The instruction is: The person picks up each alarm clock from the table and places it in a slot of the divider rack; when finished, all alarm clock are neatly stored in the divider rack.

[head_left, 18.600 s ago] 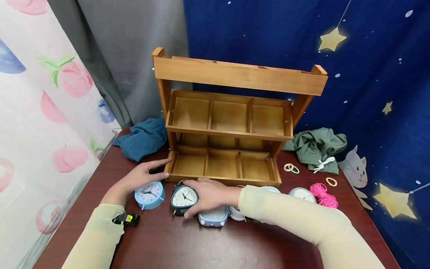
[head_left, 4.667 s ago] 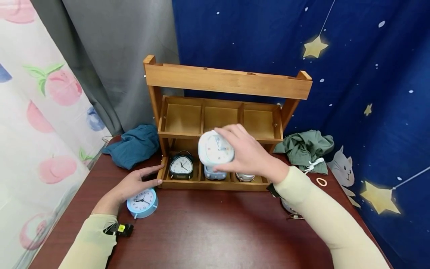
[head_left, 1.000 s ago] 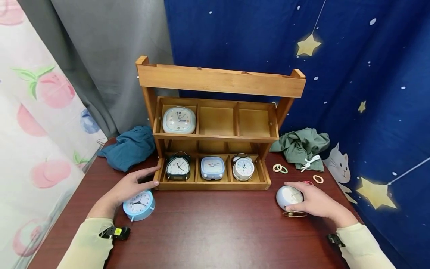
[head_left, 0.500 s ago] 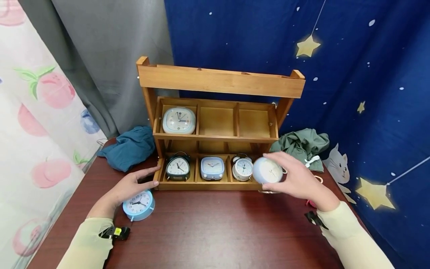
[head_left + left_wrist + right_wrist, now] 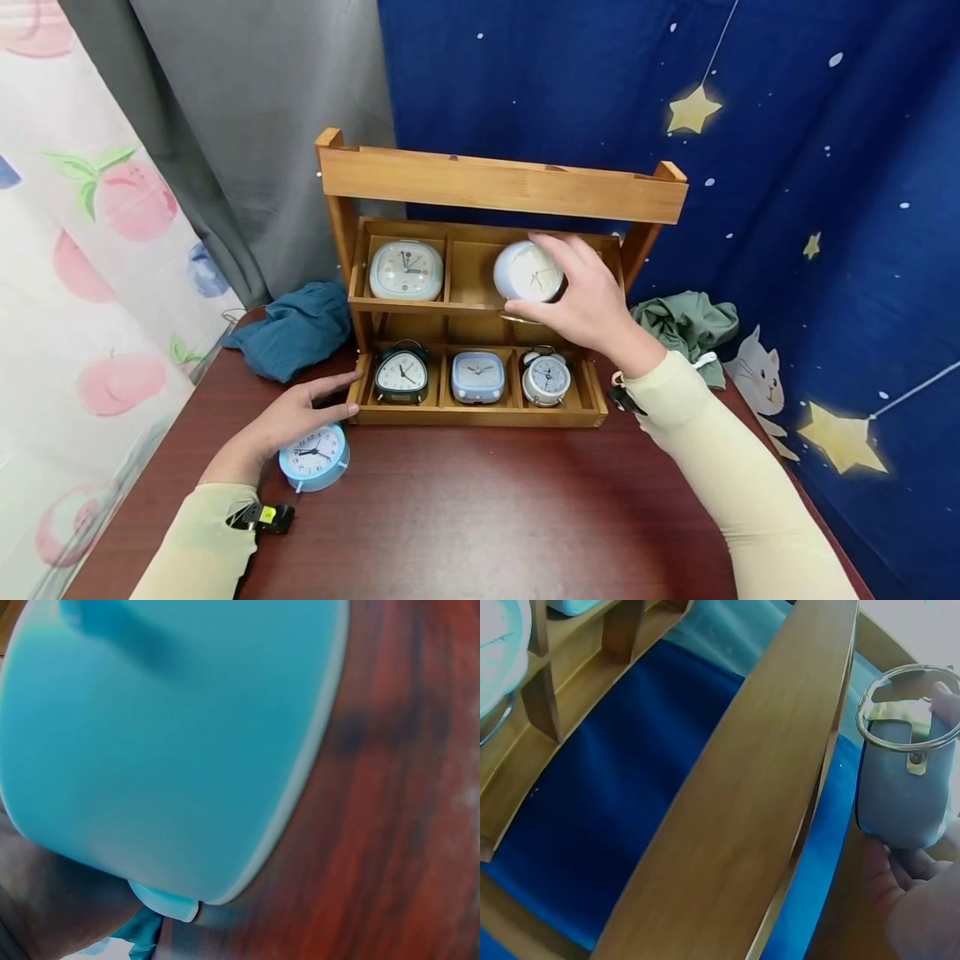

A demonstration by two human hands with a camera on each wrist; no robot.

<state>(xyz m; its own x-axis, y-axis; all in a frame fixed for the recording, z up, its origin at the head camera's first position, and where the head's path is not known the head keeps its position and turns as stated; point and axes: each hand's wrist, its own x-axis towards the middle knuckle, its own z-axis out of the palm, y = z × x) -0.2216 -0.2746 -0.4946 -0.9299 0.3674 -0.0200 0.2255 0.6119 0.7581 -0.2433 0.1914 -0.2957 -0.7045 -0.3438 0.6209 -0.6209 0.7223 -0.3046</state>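
Observation:
My right hand (image 5: 581,300) grips a round pale blue-grey clock (image 5: 527,272) and holds it up in front of the upper tier of the wooden shelf rack (image 5: 501,179), between the middle and right compartments. In the right wrist view the clock's (image 5: 904,784) back and metal ring stand show beside the rack's top bar (image 5: 757,795). My left hand (image 5: 296,412) rests flat on the table, fingertips against the rack's lower left corner. A round light blue clock (image 5: 313,456) sits just under that wrist and fills the left wrist view (image 5: 165,742).
A square pale clock (image 5: 406,270) stands in the upper left compartment. The lower tier holds a black clock (image 5: 402,373), a square blue clock (image 5: 477,376) and a twin-bell clock (image 5: 546,379). Teal cloth (image 5: 292,327) lies left of the rack, green cloth (image 5: 690,325) right. Dark wood table (image 5: 465,508).
My right hand lifted the round blue-grey clock off the table at the right and carried it up and left to the rack's upper tier. The left hand stayed put.

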